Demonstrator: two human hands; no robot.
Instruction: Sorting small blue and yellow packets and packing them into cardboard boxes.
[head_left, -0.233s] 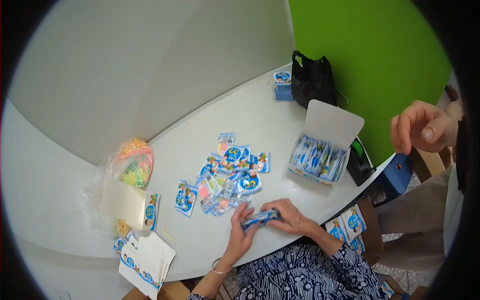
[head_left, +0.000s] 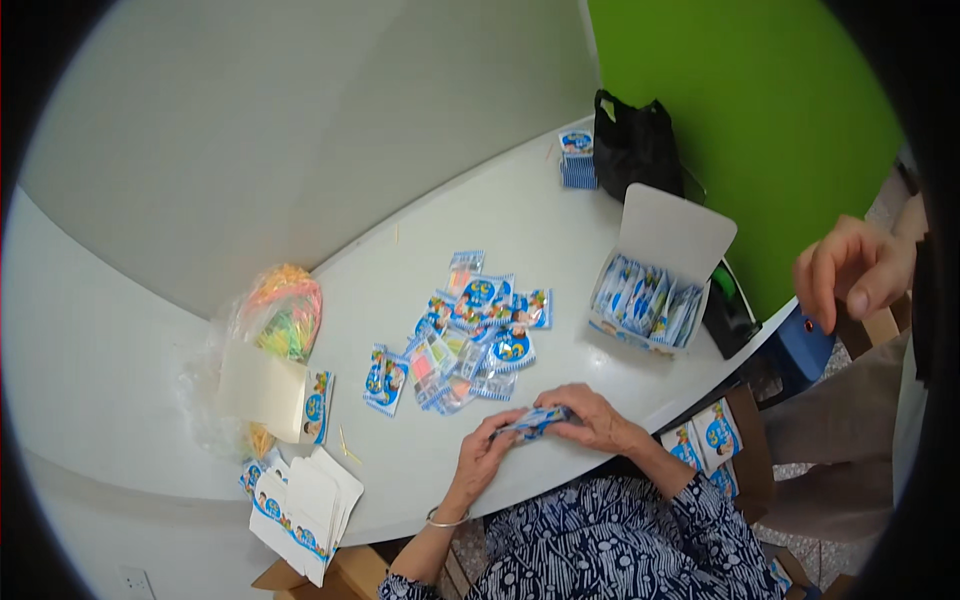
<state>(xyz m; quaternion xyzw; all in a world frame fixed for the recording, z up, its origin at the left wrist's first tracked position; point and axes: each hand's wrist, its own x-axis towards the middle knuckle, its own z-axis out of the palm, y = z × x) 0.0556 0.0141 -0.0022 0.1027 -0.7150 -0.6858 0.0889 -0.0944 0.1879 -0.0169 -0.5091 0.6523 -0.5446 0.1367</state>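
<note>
Low over the table's near edge, my left hand point(head_left: 481, 458) and my right hand point(head_left: 601, 424) close on the two ends of a small stack of blue-and-white packets point(head_left: 537, 422). How many packets are in it I cannot tell. Just beyond my hands lies a loose pile of similar packets point(head_left: 487, 297), some face up, others showing clear backs with coloured pieces inside. Two packets point(head_left: 385, 380) lie apart to the left of the pile. To the right stands an open white box point(head_left: 643, 339) with its lid up, holding a row of upright packets.
At left sit a clear bag of coloured strips point(head_left: 290, 320), an open carton point(head_left: 318, 408) and flat cartons point(head_left: 310, 505). A black bag point(head_left: 636, 150) and a packet stack point(head_left: 577, 165) stand at the back. Another person's hand point(head_left: 850, 270) hovers at right, above a blue stool point(head_left: 795, 355).
The view has shifted slightly. My left fingers have come up over the end of the packet stack, and the stack is tilted more. The other person's hand has barely moved.
</note>
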